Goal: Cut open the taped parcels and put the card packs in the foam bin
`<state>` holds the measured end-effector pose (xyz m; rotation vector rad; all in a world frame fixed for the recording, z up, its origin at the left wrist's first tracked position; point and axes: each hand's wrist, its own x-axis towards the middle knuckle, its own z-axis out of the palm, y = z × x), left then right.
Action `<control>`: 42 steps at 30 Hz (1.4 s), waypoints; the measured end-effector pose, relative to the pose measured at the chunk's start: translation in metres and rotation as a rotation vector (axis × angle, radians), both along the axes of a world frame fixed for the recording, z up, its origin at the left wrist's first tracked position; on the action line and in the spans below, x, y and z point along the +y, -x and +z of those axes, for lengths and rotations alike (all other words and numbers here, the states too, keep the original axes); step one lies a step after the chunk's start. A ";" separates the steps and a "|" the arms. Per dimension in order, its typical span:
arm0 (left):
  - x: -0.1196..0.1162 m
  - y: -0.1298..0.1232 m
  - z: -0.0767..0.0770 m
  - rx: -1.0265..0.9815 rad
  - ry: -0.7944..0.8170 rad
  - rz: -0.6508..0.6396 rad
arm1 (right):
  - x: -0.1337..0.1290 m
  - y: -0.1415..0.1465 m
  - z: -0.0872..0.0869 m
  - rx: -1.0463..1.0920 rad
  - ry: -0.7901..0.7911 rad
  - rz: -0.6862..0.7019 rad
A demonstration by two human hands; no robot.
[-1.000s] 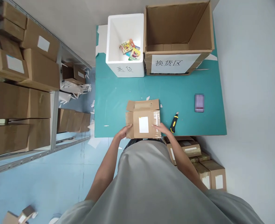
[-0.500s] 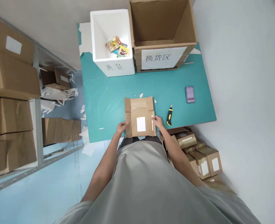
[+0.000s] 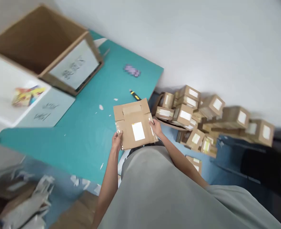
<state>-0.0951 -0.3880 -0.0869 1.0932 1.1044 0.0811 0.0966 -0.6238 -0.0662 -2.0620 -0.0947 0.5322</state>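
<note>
A flattened cardboard box (image 3: pixel 127 127) with a white label is held in front of my body, over the near edge of the teal table (image 3: pixel 90 127). My left hand (image 3: pixel 117 140) grips its left side, thumb on top. On the right side, my right hand (image 3: pixel 156 127) pinches the edge with its thumb over the cardboard. Just beyond the cardboard's far edge lies a black and yellow utility knife (image 3: pixel 135 95), partly covered. A blurred purple item (image 3: pixel 132 70) rests farther back on the table.
At the left stand a large open carton (image 3: pixel 71 74) and a white foam box (image 3: pixel 45 109) holding colourful packets (image 3: pixel 27 95). Many labelled cartons (image 3: pixel 182 114) are piled on the floor at right, near a dark chair (image 3: pixel 262 165). Paper scraps (image 3: pixel 75 180) lie at the lower left.
The view has swung to the right, bringing the floor cartons into sight. The flattened box, still in both hands, is now tilted and seems raised, partly over the knife.
</note>
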 end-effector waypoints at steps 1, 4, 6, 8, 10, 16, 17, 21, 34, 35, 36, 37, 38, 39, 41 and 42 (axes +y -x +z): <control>-0.011 -0.012 0.000 -0.031 0.019 -0.052 | -0.024 0.006 0.007 -0.018 0.000 -0.065; -0.055 -0.053 0.002 -0.079 0.046 -0.225 | -0.096 0.025 0.029 -0.089 0.039 -0.258; -0.089 -0.080 0.006 -0.120 0.022 -0.372 | -0.141 0.038 0.040 -0.128 0.089 -0.401; -0.124 -0.103 0.013 -0.166 -0.047 -0.520 | -0.183 0.052 0.047 -0.143 0.110 -0.530; -0.158 -0.121 0.023 -0.202 -0.139 -0.653 | -0.221 0.066 0.048 -0.140 0.087 -0.639; -0.280 -0.168 0.052 -0.271 -0.331 -0.912 | -0.332 0.092 0.032 -0.147 -0.053 -0.906; -0.305 -0.176 0.054 -0.280 -0.356 -0.948 | -0.353 0.095 0.029 -0.146 -0.059 -0.938; -0.421 -0.202 0.057 -0.334 -0.389 -1.120 | -0.445 0.115 0.020 -0.098 -0.032 -1.104; -0.792 -0.148 0.054 -0.482 -0.222 -1.951 | -0.663 0.309 0.012 -0.054 0.217 -1.817; -0.809 -0.141 0.052 -0.494 -0.224 -2.008 | -0.673 0.322 0.011 -0.059 0.233 -1.844; -0.824 -0.134 0.051 -0.506 -0.225 -2.072 | -0.682 0.333 0.010 -0.055 0.243 -1.870; -0.837 -0.130 0.049 -0.510 -0.221 -2.142 | -0.693 0.343 0.009 -0.035 0.252 -1.894; -0.848 -0.126 0.047 -0.503 -0.215 -2.207 | -0.703 0.352 0.007 0.020 0.275 -1.912; -0.856 -0.125 0.045 -0.486 -0.208 -2.263 | -0.715 0.360 0.006 0.105 0.314 -1.925; -0.863 -0.128 0.040 -0.434 -0.204 -2.323 | -0.735 0.374 0.002 0.321 0.420 -1.925; -0.861 -0.133 0.038 -0.408 -0.207 -2.326 | -0.744 0.379 0.001 0.419 0.465 -1.914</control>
